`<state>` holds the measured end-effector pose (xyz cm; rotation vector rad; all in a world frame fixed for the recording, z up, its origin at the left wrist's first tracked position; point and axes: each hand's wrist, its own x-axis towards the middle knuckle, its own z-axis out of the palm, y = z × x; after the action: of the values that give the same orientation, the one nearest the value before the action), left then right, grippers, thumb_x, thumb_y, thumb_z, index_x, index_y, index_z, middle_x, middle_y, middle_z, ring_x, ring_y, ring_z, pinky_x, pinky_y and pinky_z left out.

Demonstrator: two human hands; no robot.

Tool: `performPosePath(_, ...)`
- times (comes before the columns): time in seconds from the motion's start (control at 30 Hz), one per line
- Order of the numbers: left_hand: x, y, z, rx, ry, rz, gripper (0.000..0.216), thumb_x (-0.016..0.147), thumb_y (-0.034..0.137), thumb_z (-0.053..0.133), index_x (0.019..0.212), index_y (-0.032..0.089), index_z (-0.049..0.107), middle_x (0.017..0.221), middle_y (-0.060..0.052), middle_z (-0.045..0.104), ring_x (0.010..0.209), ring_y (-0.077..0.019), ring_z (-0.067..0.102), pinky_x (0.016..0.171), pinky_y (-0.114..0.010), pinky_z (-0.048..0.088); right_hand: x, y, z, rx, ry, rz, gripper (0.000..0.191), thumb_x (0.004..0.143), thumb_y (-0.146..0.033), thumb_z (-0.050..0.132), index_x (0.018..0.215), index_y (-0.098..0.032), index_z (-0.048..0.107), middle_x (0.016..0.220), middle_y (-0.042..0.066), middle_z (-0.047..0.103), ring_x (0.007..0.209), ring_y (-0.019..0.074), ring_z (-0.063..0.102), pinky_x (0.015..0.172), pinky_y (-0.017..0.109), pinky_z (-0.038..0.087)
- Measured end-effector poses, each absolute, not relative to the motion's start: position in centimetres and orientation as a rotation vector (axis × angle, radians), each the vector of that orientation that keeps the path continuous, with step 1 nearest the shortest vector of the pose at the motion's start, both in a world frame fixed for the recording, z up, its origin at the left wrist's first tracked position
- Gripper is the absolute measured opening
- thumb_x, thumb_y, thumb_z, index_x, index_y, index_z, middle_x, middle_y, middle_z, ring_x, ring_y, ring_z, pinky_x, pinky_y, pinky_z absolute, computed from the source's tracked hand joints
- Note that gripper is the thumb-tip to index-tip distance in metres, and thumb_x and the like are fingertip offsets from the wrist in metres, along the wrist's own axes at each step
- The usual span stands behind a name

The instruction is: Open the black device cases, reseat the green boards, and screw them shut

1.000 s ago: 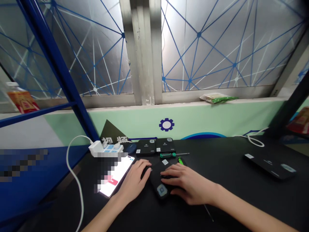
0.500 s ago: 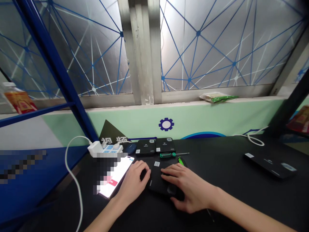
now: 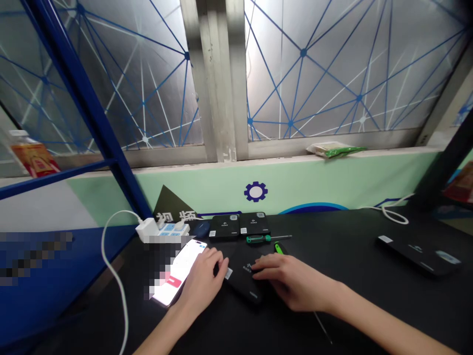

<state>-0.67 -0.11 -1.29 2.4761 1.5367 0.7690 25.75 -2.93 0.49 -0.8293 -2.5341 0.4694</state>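
A flat black box (image 3: 244,283) with a white label lies on the black table (image 3: 351,296) between my hands. My left hand (image 3: 201,284) grips its left end, thumb toward the label. My right hand (image 3: 290,282) rests on its right side, fingers curled over the top. A lit phone (image 3: 176,276) lies just left of my left hand. Behind the box lie a green-handled screwdriver (image 3: 263,238) and a second green tool (image 3: 280,247), partly hidden by my right hand.
Two more black boxes (image 3: 239,225) stand at the wall beside a white power strip (image 3: 162,228) with a white cable (image 3: 111,276). Another black device (image 3: 419,253) lies at the right. A blue rack post (image 3: 92,113) rises at the left. A packet (image 3: 332,149) lies on the windowsill.
The black box between my hands has been turned round on the table; its label now faces my left hand. Both hands shifted slightly with it.
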Motion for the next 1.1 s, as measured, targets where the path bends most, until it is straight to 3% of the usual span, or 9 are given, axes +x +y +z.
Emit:
performPosePath(0.13,-0.4,-0.3,-1.3,2.492,1.446,0.709,0.038,0.100,0.033,0.037,0.063,0.023,0.035,0.067,0.001,0.049,0.069,-0.0194,0.052,0.066,-0.031,0.039,25.2,-3.4,0.5,-0.953,-2.474,0.452,0.047,0.080,-0.023,0.064,0.126,-0.018,0.066,0.134,0.012,0.062,0.119,0.0283,0.061,0.105,0.041,0.049)
performPosePath(0.23,-0.2,-0.5,-1.0,2.458,1.396,0.682,0.039,0.101,0.029,0.036,0.063,0.022,0.035,0.066,0.002,0.049,0.067,-0.0182,0.052,0.065,-0.030,0.037,24.5,-3.6,-0.2,-1.079,-2.460,0.414,0.062,0.079,-0.039,0.070,0.134,-0.016,0.059,0.143,0.017,0.053,0.130,0.0347,0.052,0.108,0.049,0.043)
performPosePath(0.43,-0.2,-0.9,-0.5,2.478,1.456,0.687,0.034,0.100,0.025,0.035,0.068,0.022,0.044,0.069,0.001,0.055,0.069,-0.0193,0.055,0.065,-0.030,0.037,23.1,-2.9,-1.8,-1.231,-2.446,0.368,0.084,0.074,-0.050,0.075,0.146,-0.017,0.046,0.157,0.022,0.033,0.146,0.0404,0.027,0.115,0.056,0.029)
performPosePath(0.57,-0.2,-0.8,-0.6,2.504,1.528,0.669,0.032,0.100,0.025,0.034,0.071,0.022,0.049,0.071,0.000,0.058,0.072,-0.0201,0.056,0.066,-0.031,0.038,22.7,-1.7,-1.8,-1.244,-2.452,0.354,0.088,0.071,-0.052,0.077,0.146,-0.019,0.045,0.155,0.022,0.035,0.142,0.0423,0.030,0.114,0.058,0.027)
performPosePath(0.77,-0.5,-0.5,-0.8,2.508,1.624,0.643,0.033,0.100,0.026,0.034,0.071,0.022,0.049,0.072,-0.002,0.059,0.072,-0.0208,0.058,0.064,-0.030,0.038,22.8,-0.9,-0.9,-1.173,-2.435,0.410,0.086,0.063,-0.050,0.082,0.137,-0.018,0.052,0.140,0.019,0.047,0.128,0.0388,0.044,0.107,0.054,0.037)
performPosePath(0.97,-0.3,-0.6,-0.6,2.531,1.584,0.624,0.030,0.099,0.025,0.037,0.072,0.022,0.050,0.072,-0.001,0.059,0.072,-0.0208,0.058,0.064,-0.030,0.038,24.9,-0.8,1.0,-1.069,-2.352,0.463,0.085,0.059,-0.036,0.084,0.136,-0.020,0.051,0.136,0.015,0.046,0.124,0.0325,0.046,0.105,0.045,0.043)
performPosePath(1.1,-0.1,-0.8,-0.3,2.528,1.563,0.601,0.029,0.097,0.026,0.039,0.071,0.022,0.050,0.070,-0.001,0.057,0.067,-0.0200,0.056,0.060,-0.029,0.037,27.6,0.5,2.0,-1.185,-2.276,0.447,0.084,0.061,-0.032,0.081,0.138,-0.022,0.048,0.136,0.013,0.046,0.124,0.0320,0.046,0.104,0.047,0.044)
